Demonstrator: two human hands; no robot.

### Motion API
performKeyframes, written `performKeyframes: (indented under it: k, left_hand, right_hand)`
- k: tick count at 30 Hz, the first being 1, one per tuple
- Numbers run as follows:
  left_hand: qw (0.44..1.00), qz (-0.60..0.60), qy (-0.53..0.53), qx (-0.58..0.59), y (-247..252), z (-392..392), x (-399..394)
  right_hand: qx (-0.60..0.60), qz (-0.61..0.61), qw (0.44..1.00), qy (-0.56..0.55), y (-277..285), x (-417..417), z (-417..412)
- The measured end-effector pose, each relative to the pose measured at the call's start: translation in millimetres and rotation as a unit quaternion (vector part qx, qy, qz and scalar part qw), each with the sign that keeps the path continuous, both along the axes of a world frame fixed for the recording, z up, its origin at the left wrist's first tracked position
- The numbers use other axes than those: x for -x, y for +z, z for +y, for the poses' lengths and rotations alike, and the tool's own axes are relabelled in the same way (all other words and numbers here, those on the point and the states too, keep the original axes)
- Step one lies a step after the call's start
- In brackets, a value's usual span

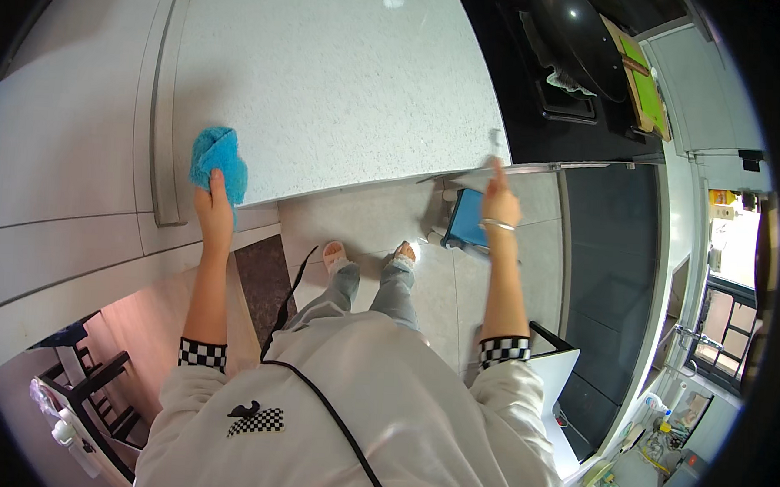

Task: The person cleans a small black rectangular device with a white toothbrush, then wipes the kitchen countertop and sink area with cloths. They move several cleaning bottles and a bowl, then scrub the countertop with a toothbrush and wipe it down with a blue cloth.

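Note:
My left hand (pixel 214 213) grips a bunched, fluffy blue cleaning cloth (pixel 219 154) at the left end of the speckled white countertop (pixel 331 84). Its thumb presses across the cloth, which lies against the counter near the raised border strip (pixel 165 136). At the counter's front right corner is my right hand (pixel 501 203), wearing a bracelet, with the index finger stretched towards the edge. Motion blur hides whether that fingertip touches the surface or whether the curled fingers hold anything.
A black cooktop (pixel 525 128) carrying a black wok (pixel 581 43) adjoins the counter on the right. Beyond the wok stands a green chopping board (pixel 645 85). Below the counter edge, a blue-topped object (pixel 466 217) sits on the tiled floor (pixel 427 278). A dark cord crosses my shirt.

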State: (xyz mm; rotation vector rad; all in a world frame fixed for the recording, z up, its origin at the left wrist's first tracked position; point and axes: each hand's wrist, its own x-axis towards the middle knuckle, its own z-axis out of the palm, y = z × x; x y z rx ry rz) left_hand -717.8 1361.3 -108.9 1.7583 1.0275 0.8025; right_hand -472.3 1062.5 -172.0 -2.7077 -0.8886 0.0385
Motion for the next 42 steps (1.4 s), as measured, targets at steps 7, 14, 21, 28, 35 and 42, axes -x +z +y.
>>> performKeyframes:
  k: [7, 14, 21, 28, 35, 42]
  left_hand:
    - [0.991, -0.103, 0.022, 0.078, 14, -9, 15]
    - [0.972, -0.124, 0.047, 0.193, 9, -25, 41]
    - [0.964, -0.092, 0.023, 0.249, 17, -35, 56]
    - [0.952, -0.093, -0.047, 0.287, 9, -34, 50]
    - [0.951, -0.062, -0.057, 0.299, -6, -44, 52]
    - [0.970, -0.058, -0.064, 0.225, 35, -46, 28]
  right_hand:
    - [0.177, 0.015, 0.980, 0.087, 32, 31, 85]
    - [0.177, 0.008, 0.976, 0.128, 37, 36, 133]
    - [0.165, 0.035, 0.986, 0.000, 50, -32, 118]
    - [0.163, 0.032, 0.972, 0.169, 46, 23, 177]
    - [0.180, 0.019, 0.983, -0.013, 49, -68, 142]
    - [0.186, 0.109, 0.976, -0.005, 55, -124, 156]
